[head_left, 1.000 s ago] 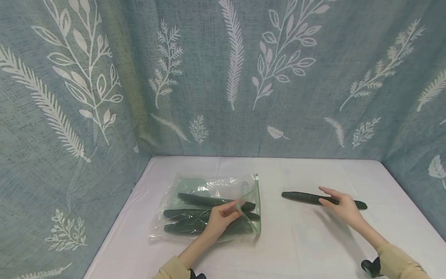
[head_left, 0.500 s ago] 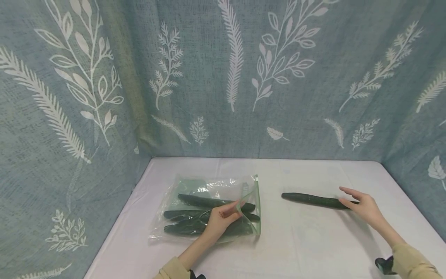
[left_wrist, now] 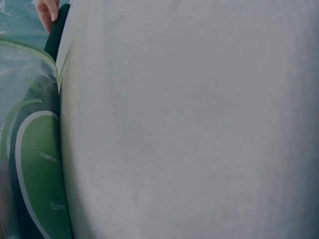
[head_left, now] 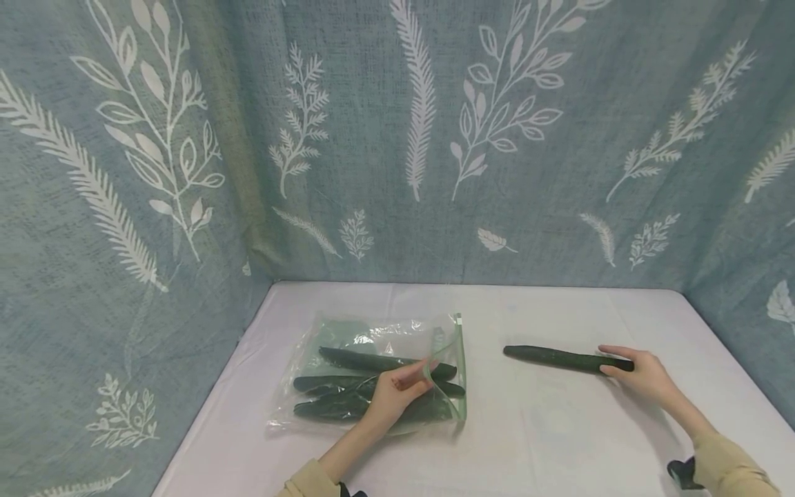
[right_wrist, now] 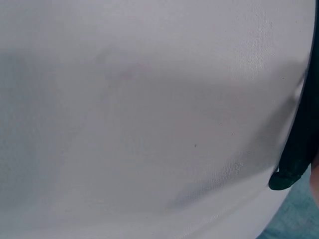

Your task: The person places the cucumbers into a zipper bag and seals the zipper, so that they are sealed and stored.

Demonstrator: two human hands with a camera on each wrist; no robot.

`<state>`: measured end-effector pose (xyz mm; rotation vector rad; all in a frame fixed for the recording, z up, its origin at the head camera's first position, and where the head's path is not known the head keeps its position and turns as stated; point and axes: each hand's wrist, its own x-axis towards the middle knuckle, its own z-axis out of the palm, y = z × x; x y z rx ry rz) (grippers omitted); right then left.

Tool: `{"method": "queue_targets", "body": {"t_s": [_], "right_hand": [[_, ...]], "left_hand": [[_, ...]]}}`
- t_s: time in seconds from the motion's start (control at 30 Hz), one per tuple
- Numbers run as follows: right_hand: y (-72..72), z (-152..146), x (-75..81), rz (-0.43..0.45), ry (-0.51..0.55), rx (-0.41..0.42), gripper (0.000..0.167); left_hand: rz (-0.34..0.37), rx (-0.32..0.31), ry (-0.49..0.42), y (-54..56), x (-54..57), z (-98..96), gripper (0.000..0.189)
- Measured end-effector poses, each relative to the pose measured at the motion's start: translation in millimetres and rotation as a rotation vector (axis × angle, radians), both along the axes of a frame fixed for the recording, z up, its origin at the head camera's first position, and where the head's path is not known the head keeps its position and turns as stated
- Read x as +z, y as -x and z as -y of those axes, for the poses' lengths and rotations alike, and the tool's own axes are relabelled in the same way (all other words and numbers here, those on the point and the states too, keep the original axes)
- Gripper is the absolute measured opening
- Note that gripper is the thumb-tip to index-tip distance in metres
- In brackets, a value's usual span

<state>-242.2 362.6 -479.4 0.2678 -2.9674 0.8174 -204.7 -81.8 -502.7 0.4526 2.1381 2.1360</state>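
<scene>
My left hand [head_left: 393, 392] pinches the rim of a clear zip bag [head_left: 379, 331] at its gaping mouth, which faces right. Inside lie several long dark green cucumbers [head_left: 360, 358]. A single cucumber [head_left: 546, 356] rests on the table to the right of the bag. Around its right end, my right hand [head_left: 646, 376] holds it between thumb and fingers. In the left wrist view the bag's green label [left_wrist: 42, 174] reads "name" and "time". At the right edge of the right wrist view is a tip of the held cucumber [right_wrist: 294, 159].
White cloth covers the table [head_left: 534, 442]. Blue-green curtains [head_left: 373, 138] with white leaf prints stand behind it and along both sides.
My right hand has slid right along the single cucumber to its end, and its fingers have closed around it. The left hand and the bag have stayed in place.
</scene>
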Motion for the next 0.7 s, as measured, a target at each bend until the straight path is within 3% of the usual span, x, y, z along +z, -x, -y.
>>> {"method": "queue_targets", "body": {"t_s": [0.37, 0.7], "right_hand": [[8.3, -7.4, -5.2, 0.063, -0.051, 0.047, 0.045], [5.8, -6.5, -7.9, 0.05, -0.026, 0.042, 0.045]], "left_hand": [[-0.012, 0.0, 0.006, -0.5, 0.1, -1.8, 0.046], [0.008, 0.003, 0.016, -0.8, 1.3, -1.2, 0.045]]}}
